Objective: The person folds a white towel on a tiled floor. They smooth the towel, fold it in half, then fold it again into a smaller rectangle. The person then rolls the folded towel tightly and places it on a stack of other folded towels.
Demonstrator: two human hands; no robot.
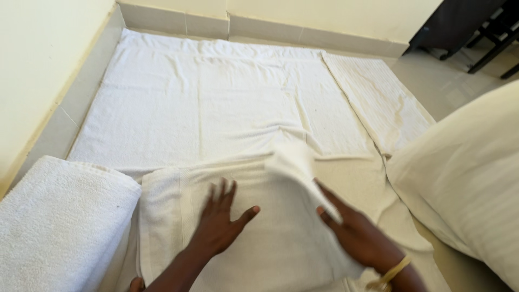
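Left hand: the left hand (219, 224) lies flat, fingers spread, palm down on the towel (232, 243), touching it near its middle.
Right hand: the right hand (351, 230) pinches a corner of the same towel and holds that flap (294, 162) lifted and folded over; the flap is blurred.
Wrist: a gold-coloured bracelet (390, 273) sits on the right wrist.
Towel: white, partly folded, lying on the sheet (216, 103) at the near edge, directly under both hands.
Sheet: white cloth spread flat over the floor, reaching the tiled skirting (178, 19) at the far wall, lightly creased.
Mat: a ribbed white mat (378, 100) lies just beside the sheet on its right, with a faint yellowish stain.
Stack: a thick folded white towel (59, 221) rests at the left, just beside the one being handled.
Pillow: a large cream pillow (470, 173) fills the right side, near the right hand.
Far corner: dark furniture legs (486, 38) stand on the tiled floor (448, 81).
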